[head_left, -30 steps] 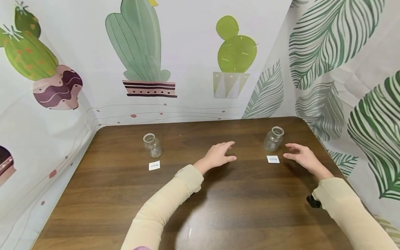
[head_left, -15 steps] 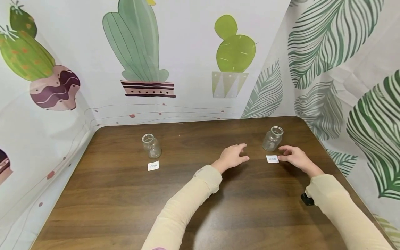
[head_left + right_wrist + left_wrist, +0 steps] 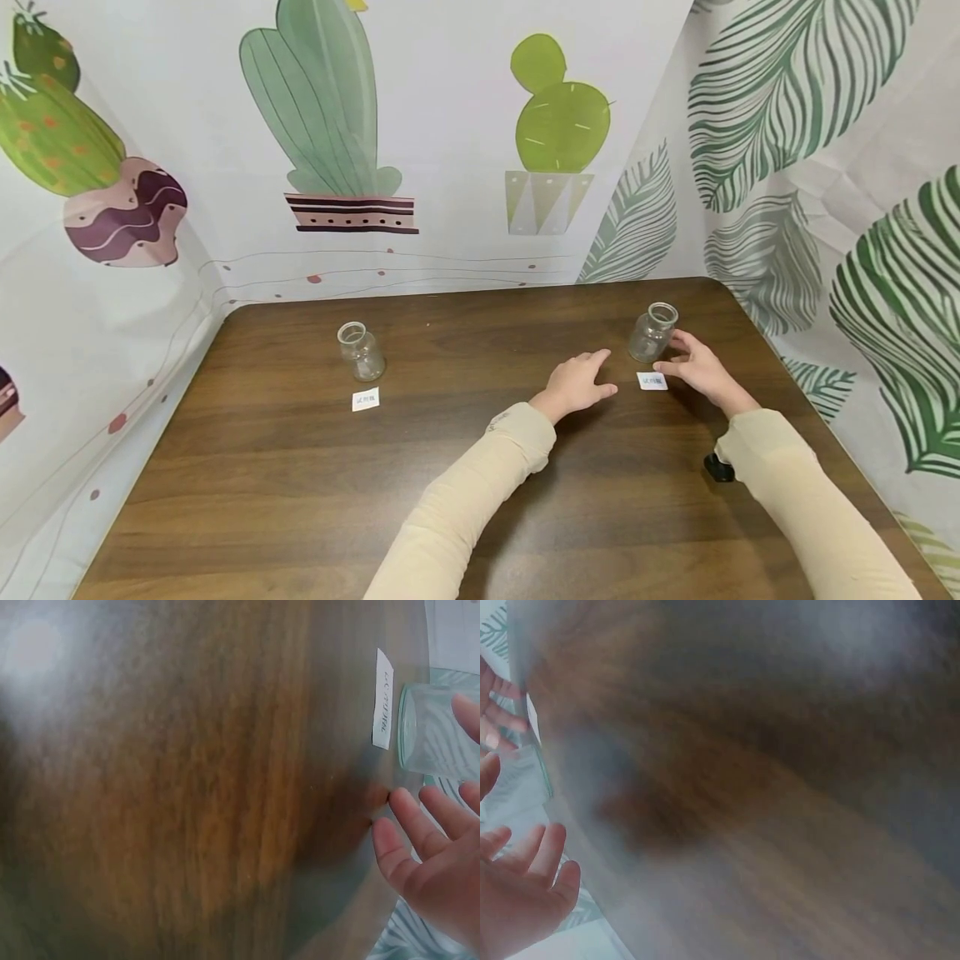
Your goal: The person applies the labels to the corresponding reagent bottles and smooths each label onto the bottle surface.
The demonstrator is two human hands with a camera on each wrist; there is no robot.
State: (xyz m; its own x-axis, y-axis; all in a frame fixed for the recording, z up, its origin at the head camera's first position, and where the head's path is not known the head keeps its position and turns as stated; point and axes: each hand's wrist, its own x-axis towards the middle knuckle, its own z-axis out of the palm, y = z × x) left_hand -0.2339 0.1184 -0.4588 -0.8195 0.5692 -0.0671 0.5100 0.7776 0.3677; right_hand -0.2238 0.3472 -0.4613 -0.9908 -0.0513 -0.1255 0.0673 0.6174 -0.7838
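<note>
A clear glass jar point(image 3: 651, 335) without a lid stands upright at the back right of the table. My right hand point(image 3: 701, 370) is at its right side, thumb and fingers spread apart around that side without gripping it. In the right wrist view the jar point(image 3: 439, 731) sits just beyond the fingers of my right hand point(image 3: 442, 859). To the left of this jar hovers my left hand point(image 3: 579, 385), fingers extended toward it and holding nothing. The left wrist view has my left hand point(image 3: 529, 889) at the lower left, fingers loosely bent.
A small white label point(image 3: 652, 381) with writing lies in front of the right jar. Farther left stands a second glass jar point(image 3: 362, 352), with a similar label point(image 3: 366, 399) before it. Patterned cloth point(image 3: 450, 150) hangs behind the wooden table point(image 3: 300, 492).
Both hands have closed in on the right jar: the left hand moved rightward, the right hand leftward and forward to the jar's side. The jars and labels stay in place.
</note>
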